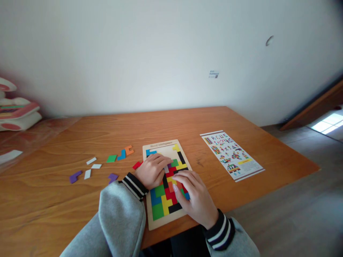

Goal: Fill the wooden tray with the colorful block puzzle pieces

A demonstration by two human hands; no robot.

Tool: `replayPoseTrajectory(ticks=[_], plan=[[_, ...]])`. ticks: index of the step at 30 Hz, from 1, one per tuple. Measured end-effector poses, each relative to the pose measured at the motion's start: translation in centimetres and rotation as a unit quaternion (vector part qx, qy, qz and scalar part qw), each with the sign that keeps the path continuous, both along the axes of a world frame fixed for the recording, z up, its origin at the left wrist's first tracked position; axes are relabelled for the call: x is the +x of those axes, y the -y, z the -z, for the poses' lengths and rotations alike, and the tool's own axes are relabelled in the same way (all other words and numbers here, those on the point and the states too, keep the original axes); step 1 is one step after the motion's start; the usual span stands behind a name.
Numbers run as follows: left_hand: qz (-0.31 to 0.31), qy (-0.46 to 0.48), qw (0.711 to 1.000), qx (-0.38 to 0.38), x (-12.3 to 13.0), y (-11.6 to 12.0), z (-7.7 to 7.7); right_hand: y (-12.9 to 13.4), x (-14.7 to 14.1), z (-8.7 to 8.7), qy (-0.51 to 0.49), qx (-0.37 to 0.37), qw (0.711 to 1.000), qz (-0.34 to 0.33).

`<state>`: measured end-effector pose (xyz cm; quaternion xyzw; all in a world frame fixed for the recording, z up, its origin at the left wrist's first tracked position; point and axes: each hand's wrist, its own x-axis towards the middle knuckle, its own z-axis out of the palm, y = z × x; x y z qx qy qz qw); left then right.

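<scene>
A wooden tray puzzle (158,223) lies tilted on the table, largely filled with coloured block pieces; pale base shows near its top. My left hand (153,170) reaches across the tray's upper middle, its fingers bent around a small white puzzle piece (166,169) by the thumb and fingertips. A bit of purple shows beside that piece. Over the tray's right side hangs my right hand (197,192), fingers curved and thumb apart, with nothing visible between them. Its fingertips are close to the red, yellow and orange pieces. Both hands cover parts of the tray.
Left of the tray lie loose pieces: orange (129,150), blue (122,155), green (112,158), red (137,165), purple (75,177) and several white (96,166). A printed pattern sheet (232,155) rests at right. A white-and-pink object (18,114) stands far left, by the wall.
</scene>
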<state>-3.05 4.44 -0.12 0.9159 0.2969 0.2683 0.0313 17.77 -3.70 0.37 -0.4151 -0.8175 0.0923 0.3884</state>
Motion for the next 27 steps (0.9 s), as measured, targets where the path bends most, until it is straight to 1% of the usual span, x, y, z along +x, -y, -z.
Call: replayPoseTrajectory(ticks=[4,11,18,22,27], plan=[[0.011,-0.002,1.000,-0.001,0.0,-0.1,0.1,0.0,0.0,-0.1,-0.003,-0.003,1.000,0.002],[0.021,-0.033,0.999,-0.028,-0.1,-0.1,0.1,-0.1,-0.1,-0.1,0.000,-0.011,1.000,0.002],[0.006,0.001,1.000,-0.018,0.1,-0.1,0.7,0.1,-0.1,-0.2,-0.002,-0.018,1.000,0.001],[-0.010,0.034,0.999,0.001,0.1,-0.1,0.9,0.0,-0.1,-0.2,0.000,-0.021,1.000,0.000],[-0.004,0.050,0.998,0.030,-0.1,-0.2,1.1,0.0,0.0,-0.1,0.001,-0.019,1.000,0.000]])
